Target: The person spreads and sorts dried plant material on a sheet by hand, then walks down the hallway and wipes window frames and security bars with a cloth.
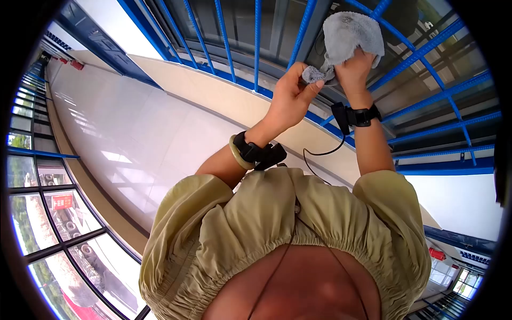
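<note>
A grey cloth (353, 37), fuzzy like a towel, hangs spread over the fingers of my right hand (354, 72) and hides most of them. My right hand reaches up among the blue bars (257, 48) in front of a window (234, 24). A twisted end of the same cloth runs across to my left hand (292, 98), where thumb and fingers pinch it. Both hands are close together near the ledge below the bars. Whether the cloth touches the glass I cannot make out.
Black straps with small devices sit on both wrists, and a thin black cable (322, 154) hangs near the right one. A pale tiled floor (117, 122) stretches along the corridor. Large panes (53, 208) line the opposite side. A blue door (104, 42) stands further along.
</note>
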Available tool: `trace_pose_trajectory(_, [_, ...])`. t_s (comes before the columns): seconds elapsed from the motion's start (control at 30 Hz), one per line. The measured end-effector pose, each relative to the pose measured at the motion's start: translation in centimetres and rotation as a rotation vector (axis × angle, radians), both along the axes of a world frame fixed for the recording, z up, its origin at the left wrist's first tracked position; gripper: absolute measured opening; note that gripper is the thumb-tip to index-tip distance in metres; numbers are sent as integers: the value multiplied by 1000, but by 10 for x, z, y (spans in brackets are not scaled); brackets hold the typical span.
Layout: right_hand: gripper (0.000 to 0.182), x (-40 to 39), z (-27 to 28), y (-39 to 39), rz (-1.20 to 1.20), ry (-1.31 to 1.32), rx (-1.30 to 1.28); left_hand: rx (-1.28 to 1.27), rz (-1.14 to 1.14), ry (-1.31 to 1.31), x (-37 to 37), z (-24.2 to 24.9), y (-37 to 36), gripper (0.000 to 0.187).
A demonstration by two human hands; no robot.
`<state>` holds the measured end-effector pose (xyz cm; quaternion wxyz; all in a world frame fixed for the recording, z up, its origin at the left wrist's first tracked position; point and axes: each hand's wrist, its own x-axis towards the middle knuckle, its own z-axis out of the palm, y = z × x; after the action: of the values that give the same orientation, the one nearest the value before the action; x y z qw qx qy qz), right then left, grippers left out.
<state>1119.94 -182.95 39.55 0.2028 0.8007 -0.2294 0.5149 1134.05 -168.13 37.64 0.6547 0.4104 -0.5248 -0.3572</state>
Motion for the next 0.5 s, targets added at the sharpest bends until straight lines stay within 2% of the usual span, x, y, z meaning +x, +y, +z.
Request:
trace_pose_trajectory(0.03, [33,14,-7,-7,-15,-69,-63,26,18,-98,10,2,3,11])
trace_pose_trajectory(0.2, [26,50,-78,20,30,-115,260,138,50,-49,53,-36,14,14])
trace_pose_trajectory(0.23, [26,57,-83,28,43,-126,348,126,66,-24,60,-41,18,14])
trace_pose_trajectory(0.33, [29,84,-70,37,213,-189,248,87,107,51,83,-36,24,15])
trace_pose_trajectory(0.43, [34,118,-68,32,319,-357,431,125,122,65,108,-30,27,14])
trace_pose_trajectory(0.5, [35,147,-89,17,182,-231,349,190,181,-11,133,-49,18,15])
